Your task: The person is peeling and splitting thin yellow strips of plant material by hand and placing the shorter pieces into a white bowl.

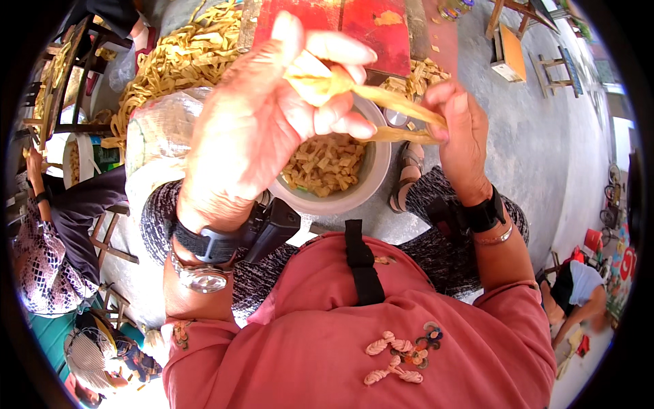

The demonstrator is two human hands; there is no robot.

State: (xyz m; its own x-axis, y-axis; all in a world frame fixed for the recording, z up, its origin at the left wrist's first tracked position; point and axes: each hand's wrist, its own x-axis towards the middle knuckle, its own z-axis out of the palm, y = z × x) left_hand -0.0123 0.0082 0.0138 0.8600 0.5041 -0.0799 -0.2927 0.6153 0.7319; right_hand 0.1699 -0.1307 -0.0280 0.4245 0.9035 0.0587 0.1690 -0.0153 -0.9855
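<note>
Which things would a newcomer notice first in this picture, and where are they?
Probably the left hand and right hand, upper centre, with yellow strands running between them over a pale tub of cut pieces. Next come the reddish top, lower centre, and the heap of strips, upper left.

Grey floor (524,157), bright light washing out lower left. Worn red worktop (375,41) top centre; small stool (571,71) upper right, wooden stool (116,252) left

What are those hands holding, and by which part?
A yellow strip: the left hand holds its bunched part among the fingers; the right hand pinches its two strands together.
</note>
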